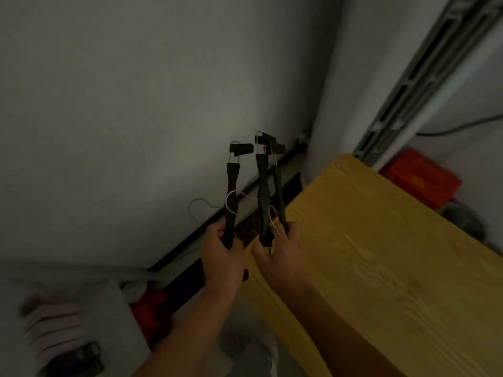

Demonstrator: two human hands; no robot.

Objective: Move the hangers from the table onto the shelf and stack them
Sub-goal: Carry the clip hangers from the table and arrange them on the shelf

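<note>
Hangers fill both our hands, all lifted clear of the yellow wooden table point(381, 254) and held upright just off its left edge. Our left hand point(221, 257), the one farther from the table, has its fingers curled tight round the lower end of a single black hanger point(231, 186). Our right hand point(281, 258) hovers at the table's left edge, and its fingers wrap the lower ends of a pair of black hangers point(263, 186) lying close side by side. We count two there, though blur keeps us from being certain. Each hanger is topped by a black clip point(242, 149) on thin metal wire, and the clips of the two bundles stand just apart. Bright wire hooks point(231, 204) curl out from the hangers near their middles.

Beyond the table's far right corner we see a red box point(422, 180), and above it a grey metal rail point(435, 66) running upward. Well left of the table's near end lies a pale blurred surface point(89, 317) with a small dark object point(79, 355) on it; what that is we cannot tell. Between that surface and the table sits something red point(148, 311). Left of the table a grey wall point(136, 104) rises behind the hangers.
</note>
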